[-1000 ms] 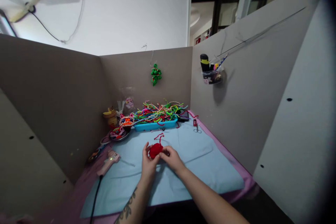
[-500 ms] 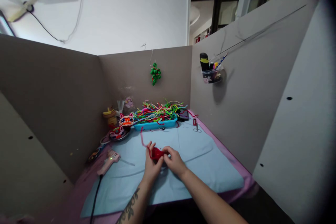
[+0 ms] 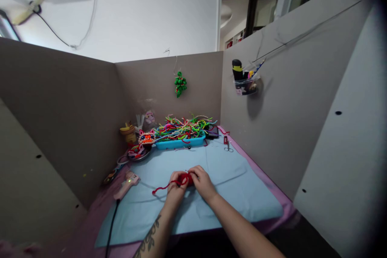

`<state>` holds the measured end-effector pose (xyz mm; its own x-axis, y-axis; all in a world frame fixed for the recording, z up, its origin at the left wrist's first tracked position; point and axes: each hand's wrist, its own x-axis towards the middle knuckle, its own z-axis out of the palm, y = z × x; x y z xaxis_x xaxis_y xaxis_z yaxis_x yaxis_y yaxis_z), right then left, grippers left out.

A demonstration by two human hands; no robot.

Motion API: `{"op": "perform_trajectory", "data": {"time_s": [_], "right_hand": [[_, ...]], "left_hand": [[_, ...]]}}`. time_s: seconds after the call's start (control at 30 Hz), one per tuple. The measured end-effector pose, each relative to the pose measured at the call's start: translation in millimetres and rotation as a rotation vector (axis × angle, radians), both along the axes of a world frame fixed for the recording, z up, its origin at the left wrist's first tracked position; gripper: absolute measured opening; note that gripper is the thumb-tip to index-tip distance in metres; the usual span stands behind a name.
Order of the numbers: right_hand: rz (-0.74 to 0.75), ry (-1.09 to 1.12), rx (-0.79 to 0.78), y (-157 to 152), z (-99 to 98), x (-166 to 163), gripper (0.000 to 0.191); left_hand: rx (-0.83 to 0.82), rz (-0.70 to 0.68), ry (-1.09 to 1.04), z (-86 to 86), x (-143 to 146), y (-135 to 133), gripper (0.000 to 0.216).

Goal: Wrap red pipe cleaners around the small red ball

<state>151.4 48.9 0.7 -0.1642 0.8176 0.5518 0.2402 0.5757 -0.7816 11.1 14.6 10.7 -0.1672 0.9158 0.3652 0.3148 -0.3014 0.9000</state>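
Both my hands meet over the light blue cloth [image 3: 236, 193] in the middle of the table. Between them is a small red pipe-cleaner ball [image 3: 183, 178]. My left hand [image 3: 176, 187] is closed on its left side, and the ball's loose red tail [image 3: 160, 188] trails out to the left over the cloth. My right hand [image 3: 203, 182] is closed on the ball's right side, fingers pinched against it. Most of the ball is hidden by my fingers.
A blue tray [image 3: 181, 142] piled with coloured pipe cleaners stands at the back. A pink glue gun [image 3: 125, 183] with its black cord lies at the left. Small scissors [image 3: 226, 145] lie at the back right. Brown partition walls enclose the table; a cup of pens [image 3: 245, 82] hangs on the right wall.
The red tail pointed up a second ago, swung over to the upper left, and now lies low to the left on the cloth. Both hands stayed closed on the ball.
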Motion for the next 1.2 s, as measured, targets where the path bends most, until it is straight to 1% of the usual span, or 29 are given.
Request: {"op": "perform_trajectory", "data": {"time_s": [0.07,0.17,0.23,0.37,0.43,0.5,0.6,0.67,0.8,0.93,1.03,1.13,1.2], "right_hand": [[0.002,-0.007,-0.011,0.6,-1.3,-0.3,0.018],[0.027,-0.005,-0.018,2.1,-5.7,-1.6,0.019],[0.065,0.006,-0.015,3.5,-9.0,-2.5,0.018],[0.143,0.045,-0.048,6.7,-12.3,-3.1,0.014],[0.188,0.068,-0.090,8.3,-11.7,-2.0,0.017],[0.240,0.096,-0.145,9.3,-9.9,0.0,0.025],[0.300,0.133,-0.243,9.2,-6.1,3.6,0.035],[0.339,0.153,-0.298,8.1,-3.5,5.8,0.038],[0.445,0.238,-0.393,5.1,1.0,8.5,0.036],[0.522,0.356,-0.498,3.3,3.2,8.2,0.035],[0.503,0.388,-0.518,2.4,2.9,6.8,0.034],[0.451,0.416,-0.485,2.1,1.4,5.9,0.033],[0.443,0.424,-0.468,2.3,0.4,5.9,0.034]], "left_hand": [[0.024,-0.003,0.049,2.4,1.9,-2.0,0.011],[0.044,0.002,0.115,3.3,5.2,-3.7,0.016],[0.048,0.031,0.153,2.1,7.1,-3.5,0.019],[0.043,0.095,0.177,-1.9,8.5,-1.8,0.018],[0.049,0.096,0.183,-2.9,8.9,-1.4,0.022],[0.061,0.082,0.181,-3.0,9.5,-1.7,0.024],[0.081,0.052,0.130,-2.2,9.7,-2.1,0.027],[0.079,0.032,0.067,-2.0,8.2,-1.4,0.027],[0.015,0.007,-0.086,-3.2,3.2,1.2,0.029],[-0.029,-0.080,-0.190,-2.5,1.6,1.2,0.033],[-0.035,-0.120,-0.230,-0.7,2.7,0.0,0.036],[-0.076,-0.090,-0.263,-0.3,3.7,-0.7,0.039],[-0.086,-0.070,-0.257,-0.6,4.1,-0.6,0.040]]}}
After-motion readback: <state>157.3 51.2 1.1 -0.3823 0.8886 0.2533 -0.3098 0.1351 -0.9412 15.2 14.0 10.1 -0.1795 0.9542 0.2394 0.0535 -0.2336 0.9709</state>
